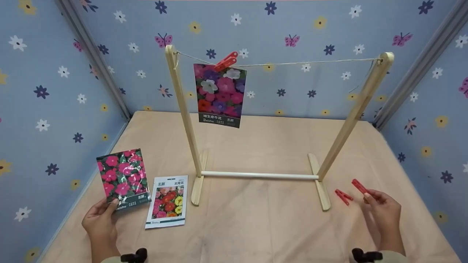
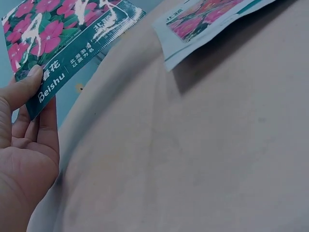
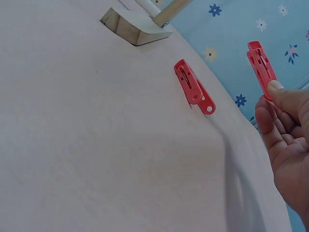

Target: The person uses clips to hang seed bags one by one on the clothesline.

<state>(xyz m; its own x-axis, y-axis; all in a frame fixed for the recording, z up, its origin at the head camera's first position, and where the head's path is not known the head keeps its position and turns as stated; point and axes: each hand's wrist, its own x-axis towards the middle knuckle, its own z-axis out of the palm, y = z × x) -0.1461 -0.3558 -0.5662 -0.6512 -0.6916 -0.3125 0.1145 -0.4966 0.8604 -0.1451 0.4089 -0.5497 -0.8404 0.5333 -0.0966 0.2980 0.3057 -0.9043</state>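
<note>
My left hand (image 1: 101, 219) pinches the lower corner of a seed packet (image 1: 124, 175) with pink flowers, thumb on its front, lifted above the table. Beside it lies a white-bordered seed packet (image 1: 170, 201) with red, orange and yellow flowers. At the right, my right hand (image 1: 384, 210) holds a red clothespin (image 1: 360, 186) between thumb and fingers, its tip pointing away. A second red clothespin (image 3: 194, 87) lies on the table just left of that hand. From the string (image 1: 310, 63) hangs a petunia-like flower packet (image 1: 220, 96), clipped at its top by another red clothespin (image 1: 226, 62).
A wooden stand carries the string between its left post (image 1: 184, 113) and right post (image 1: 353, 117). A white rod (image 1: 259, 175) joins the feet near the tabletop. Flower-patterned blue walls (image 1: 256, 36) enclose the cloth-covered table (image 1: 256, 226) at the back and sides.
</note>
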